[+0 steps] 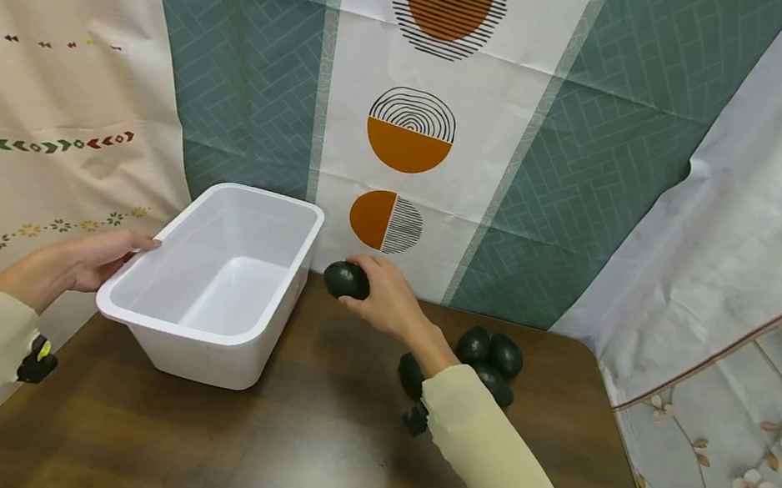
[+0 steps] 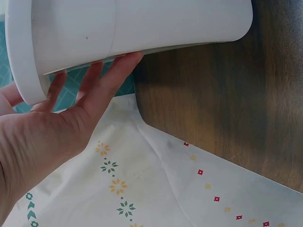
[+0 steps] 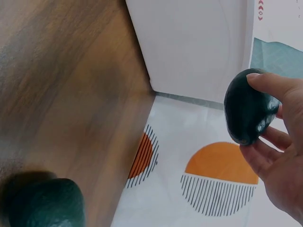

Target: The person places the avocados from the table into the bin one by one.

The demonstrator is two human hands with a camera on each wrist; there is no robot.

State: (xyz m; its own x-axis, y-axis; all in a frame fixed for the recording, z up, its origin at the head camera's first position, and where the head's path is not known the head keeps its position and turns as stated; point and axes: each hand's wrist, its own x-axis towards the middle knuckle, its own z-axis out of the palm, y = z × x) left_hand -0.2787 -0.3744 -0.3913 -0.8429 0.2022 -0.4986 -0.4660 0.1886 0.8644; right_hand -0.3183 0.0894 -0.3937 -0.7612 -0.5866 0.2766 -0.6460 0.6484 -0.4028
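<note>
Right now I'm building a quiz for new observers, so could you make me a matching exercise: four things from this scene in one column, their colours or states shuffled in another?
Column one
1. Tub
2. Left hand
3. Right hand
4. Table

Column two
A. Holds a dark green avocado
B. Brown
C. Holds a white rim
D. White

Right pairs: 1-D, 2-C, 3-A, 4-B

Patterned cloths (image 1: 250, 71) hang around a brown, apparently wooden table (image 1: 313, 460).
</note>
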